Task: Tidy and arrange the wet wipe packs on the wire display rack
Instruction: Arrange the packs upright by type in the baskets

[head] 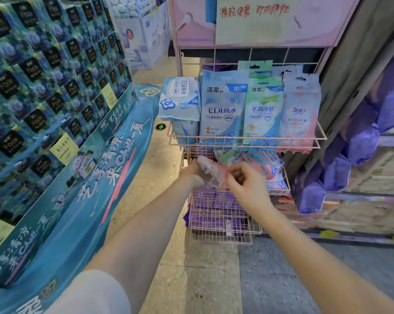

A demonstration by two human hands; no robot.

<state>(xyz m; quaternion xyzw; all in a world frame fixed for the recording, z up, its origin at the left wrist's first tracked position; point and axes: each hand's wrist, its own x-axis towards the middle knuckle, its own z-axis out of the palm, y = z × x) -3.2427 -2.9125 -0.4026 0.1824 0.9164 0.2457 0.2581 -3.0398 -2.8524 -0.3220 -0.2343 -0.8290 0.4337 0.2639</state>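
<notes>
The head camera looks down at a pink wire display rack [243,139] that stands on the shop floor. The floor [191,279] is beige speckled stone under the arms and changes to a darker grey surface [282,279] toward the right.

In front of the middle basket, both hands hold one pink wet wipe pack [210,172]. The left hand [192,171] grips its left end, with the fingers mostly hidden behind the pack. The right hand [246,184] pinches its right end with curled fingers. The pack is a little blurred, so its print is not readable.

In the top basket, three packs stand upright side by side: a blue pack [223,107], a green pack [262,109] and a pink upright pack [300,112]. To their left a wider blue pack [180,98] sits on top of another one. In the middle basket, loose pink and green packs [268,168] lie tilted in a pile. The lower baskets hold purple items [216,200].

Above the rack is a pink board [191,23] with a paper sheet [255,21] with red handwriting. At the left, a tall stack of blue boxes [44,75] rests on a teal display base [96,189]. At the right, purple packages [361,143] hang beside a grey wall. A white sleeve [89,293] covers the upper left arm.
</notes>
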